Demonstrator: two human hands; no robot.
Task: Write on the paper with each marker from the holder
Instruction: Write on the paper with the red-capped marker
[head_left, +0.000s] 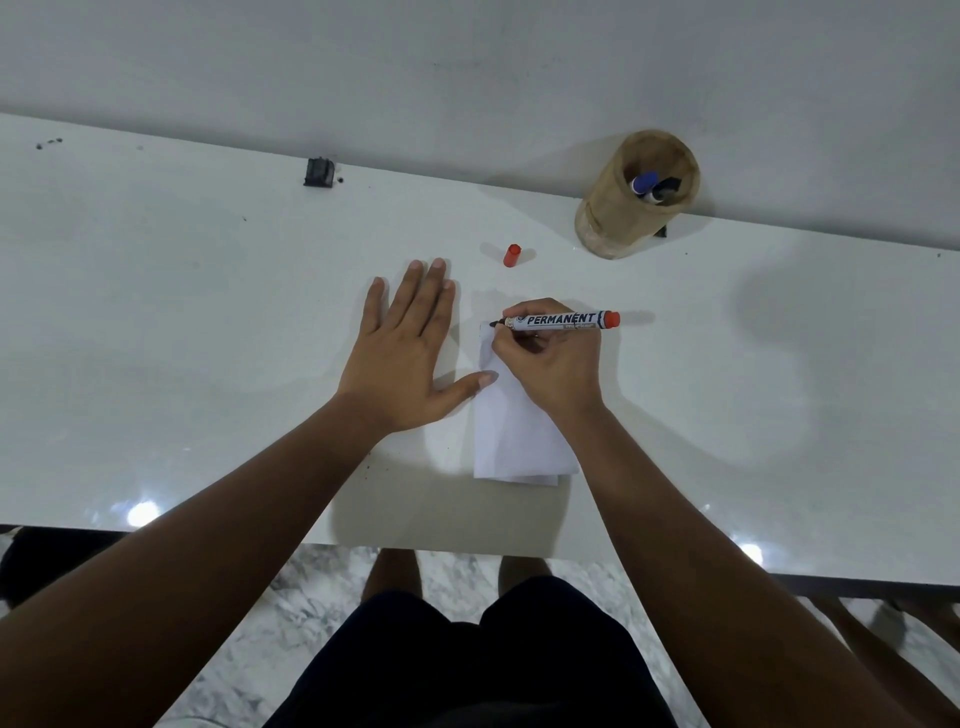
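Observation:
A folded white paper (511, 431) lies on the white table (208, 291). My right hand (545, 364) grips a white marker (563, 319) marked PERMANENT, with a red end. The marker lies nearly level, its tip touching the paper's top left corner. My left hand (402, 348) rests flat with fingers spread, just left of the paper, the thumb tip touching its edge. The marker's red cap (512, 255) lies loose on the table behind the paper. A round wooden holder (631, 200) stands at the back right with a blue-capped marker (644, 184) and a dark one inside.
A small black block (319, 172) sits at the table's back edge, against the white wall. The table's front edge runs just before my legs, over a marbled floor. Dark specks dot the far left of the table.

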